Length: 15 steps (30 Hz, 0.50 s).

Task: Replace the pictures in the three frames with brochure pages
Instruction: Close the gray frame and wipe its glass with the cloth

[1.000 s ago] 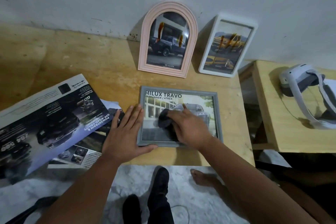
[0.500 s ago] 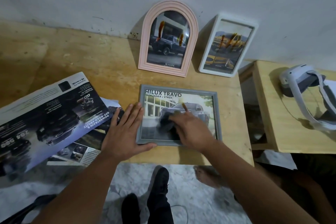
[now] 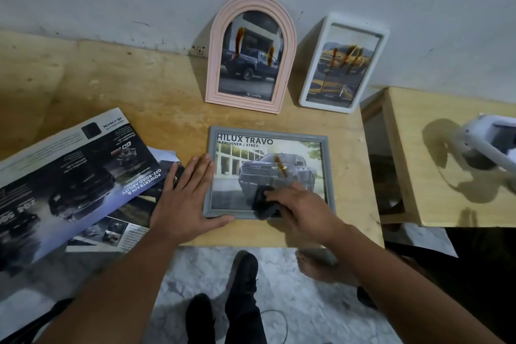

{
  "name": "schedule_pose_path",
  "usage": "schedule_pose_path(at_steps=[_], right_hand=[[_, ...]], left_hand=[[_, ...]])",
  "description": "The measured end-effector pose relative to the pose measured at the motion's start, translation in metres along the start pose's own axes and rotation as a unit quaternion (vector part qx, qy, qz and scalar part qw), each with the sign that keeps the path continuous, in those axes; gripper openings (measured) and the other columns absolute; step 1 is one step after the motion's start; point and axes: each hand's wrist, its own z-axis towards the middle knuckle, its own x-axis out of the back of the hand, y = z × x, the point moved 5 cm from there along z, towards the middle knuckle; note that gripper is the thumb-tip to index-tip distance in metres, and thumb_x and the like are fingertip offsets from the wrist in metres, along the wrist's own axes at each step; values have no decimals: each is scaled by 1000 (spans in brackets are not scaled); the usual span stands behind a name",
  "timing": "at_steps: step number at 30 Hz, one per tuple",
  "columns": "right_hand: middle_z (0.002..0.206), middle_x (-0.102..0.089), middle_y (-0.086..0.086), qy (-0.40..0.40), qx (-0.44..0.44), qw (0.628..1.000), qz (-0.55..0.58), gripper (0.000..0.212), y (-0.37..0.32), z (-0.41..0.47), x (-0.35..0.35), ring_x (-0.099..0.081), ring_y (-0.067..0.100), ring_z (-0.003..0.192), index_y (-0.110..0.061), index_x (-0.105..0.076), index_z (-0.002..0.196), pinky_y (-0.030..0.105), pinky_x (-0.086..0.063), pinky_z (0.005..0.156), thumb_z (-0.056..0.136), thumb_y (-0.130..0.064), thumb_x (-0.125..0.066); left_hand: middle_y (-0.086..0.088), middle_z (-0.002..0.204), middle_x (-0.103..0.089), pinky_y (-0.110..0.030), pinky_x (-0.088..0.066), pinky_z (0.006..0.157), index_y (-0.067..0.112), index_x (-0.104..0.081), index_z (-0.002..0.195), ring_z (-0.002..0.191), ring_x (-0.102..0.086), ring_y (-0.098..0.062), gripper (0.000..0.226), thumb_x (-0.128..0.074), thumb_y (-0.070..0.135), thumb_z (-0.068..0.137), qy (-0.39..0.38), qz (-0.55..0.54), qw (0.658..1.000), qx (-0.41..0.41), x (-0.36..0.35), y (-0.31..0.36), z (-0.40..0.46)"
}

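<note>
Wiping has carried your right hand and its dark cloth from the middle of the glass a second ago down toward the bottom edge, about six o'clock on the grey frame, so the truck picture and the "HILUX TRAVO" heading now show clear above it. To my eye that means the swap itself is done and you are only cleaning the last glass. Going left to right: the opened brochure lies at nine o'clock on the tabletop, hanging partly over the near edge, with loose pages under it. Your left hand is spread flat, fingers together and thumb out along the near rail, pressing the frame's left side to steady it; it grips nothing. The grey frame lies flat near the front edge. Your right hand is half curled, fingers bunched down on the cloth against the glass. At twelve o'clock the pink arched frame leans on the wall, and at one o'clock the white frame leans beside it; both already show truck pages. A white headset sits on the side table at three o'clock.
</note>
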Motion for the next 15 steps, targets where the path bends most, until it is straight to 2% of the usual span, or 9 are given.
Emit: schedule_pose_path(at_steps=[3, 7, 9, 12, 15], right_hand=[[114, -73, 5, -13, -17, 999, 28, 41, 9, 13, 23, -63, 21, 101, -25, -66, 131, 32, -55, 83, 94, -9, -57], [119, -73, 7, 95, -109, 989, -13, 46, 52, 65, 54, -61, 31, 106, -29, -58, 141, 47, -52, 90, 96, -21, -49], [121, -71, 7, 76, -130, 988, -35, 45, 50, 74, 43, -59, 34, 108, -27, -59, 141, 47, -52, 88, 97, -20, -49], [115, -70, 7, 31, -45, 997, -45, 39, 10, 51, 14, -58, 29, 104, -19, -65, 129, 44, -53, 82, 93, -11, -54], [124, -71, -1, -37, 25, 999, 7, 42, -17, 9, -11, -59, 21, 110, -21, -66, 130, 41, -54, 90, 91, -14, -53]], left_hand=[[0, 174, 5, -60, -9, 127, 14, -6, 165, 161, 3, -19, 125, -30, 99, 77, 1, 0, 1000, -1, 1, 1, 0], [0, 174, 5, -60, -9, 127, 14, -6, 165, 161, 3, -19, 125, -29, 99, 77, 2, 9, 1000, -1, 0, 2, 1], [0, 174, 5, -60, -9, 127, 14, -6, 165, 161, 3, -19, 125, -30, 99, 77, 3, 9, 1000, -2, 1, 2, 1], [-1, 174, 4, -60, -10, 127, 13, -7, 165, 161, 2, -20, 125, -30, 99, 77, 6, 9, 1000, -2, 0, 1, 1], [0, 174, 4, -60, -10, 126, 14, -7, 165, 161, 1, -20, 126, -31, 99, 77, 7, 3, 1000, -4, 0, 0, 2]])
